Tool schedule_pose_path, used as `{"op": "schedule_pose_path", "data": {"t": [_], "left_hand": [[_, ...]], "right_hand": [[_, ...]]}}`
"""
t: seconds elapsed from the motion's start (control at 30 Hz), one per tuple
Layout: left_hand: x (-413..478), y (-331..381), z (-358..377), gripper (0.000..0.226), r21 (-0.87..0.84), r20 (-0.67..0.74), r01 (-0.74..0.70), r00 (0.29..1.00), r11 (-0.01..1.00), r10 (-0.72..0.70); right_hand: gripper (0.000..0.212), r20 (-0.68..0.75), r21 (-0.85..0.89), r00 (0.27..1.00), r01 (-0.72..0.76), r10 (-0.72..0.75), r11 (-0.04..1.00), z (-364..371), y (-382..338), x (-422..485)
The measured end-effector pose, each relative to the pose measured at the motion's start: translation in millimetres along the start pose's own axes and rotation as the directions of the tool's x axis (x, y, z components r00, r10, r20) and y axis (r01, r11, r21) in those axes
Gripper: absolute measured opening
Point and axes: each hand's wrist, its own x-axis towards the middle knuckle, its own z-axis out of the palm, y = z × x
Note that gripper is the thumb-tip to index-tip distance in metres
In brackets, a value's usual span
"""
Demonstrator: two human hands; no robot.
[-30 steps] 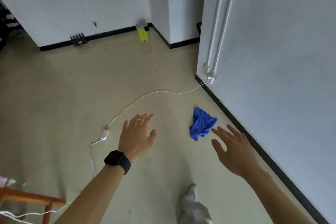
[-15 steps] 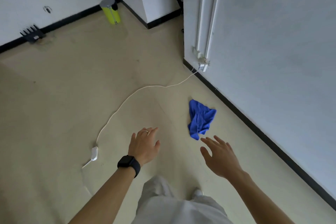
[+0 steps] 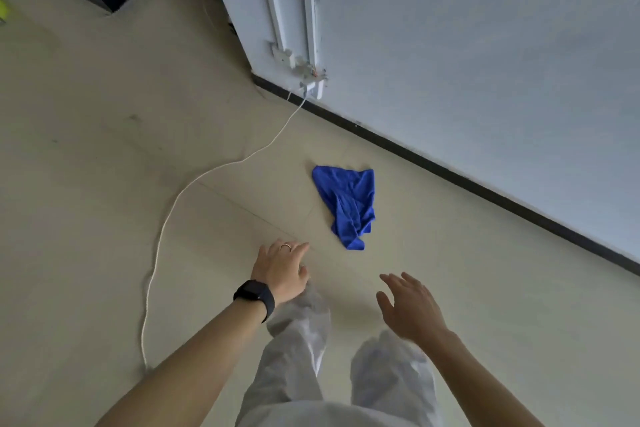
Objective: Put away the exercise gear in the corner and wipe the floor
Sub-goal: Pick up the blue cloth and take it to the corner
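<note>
A crumpled blue cloth (image 3: 348,203) lies on the beige floor (image 3: 104,184) close to the wall's black skirting. My left hand (image 3: 281,267), with a ring and a black watch on the wrist, hangs open above the floor, just short of the cloth's near tip. My right hand (image 3: 408,305) is also open and holds nothing, lower and to the right of the cloth. Both hands are apart from the cloth. No exercise gear shows clearly; only a sliver of a yellow-green object (image 3: 4,12) sits at the far left edge.
A white cable (image 3: 194,184) runs from a wall fitting (image 3: 310,80) in a long curve across the floor to the left of my hands. My legs in light trousers (image 3: 301,357) fill the bottom. The white wall (image 3: 485,62) stands close on the right.
The view has tilted down and moved toward the wall and cloth. Both hands have dropped lower in view and stayed open. The cloth now lies nearer and larger.
</note>
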Motion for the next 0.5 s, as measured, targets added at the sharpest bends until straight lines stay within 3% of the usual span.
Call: {"op": "schedule_pose_path", "data": {"t": [0.23,0.37,0.5], "left_hand": [[119.5,-68.1,78.0,0.055,0.073,0.154,0.023,0.988,0.997,-0.034],[182.7,-93.0,146.4,0.056,0.103,0.212,0.011,0.977,0.995,-0.033],[243.2,-109.6,216.8,0.056,0.104,0.261,-0.045,0.965,0.994,0.017]], "right_hand": [[0.044,0.054,0.161,0.984,-0.176,0.170,0.971,59.2,-16.3,112.3],[0.044,0.089,0.201,0.967,-0.251,0.237,0.947,106.7,-5.9,191.0],[0.044,0.211,0.166,0.940,-0.303,0.266,0.938,164.9,16.7,268.8]]}}
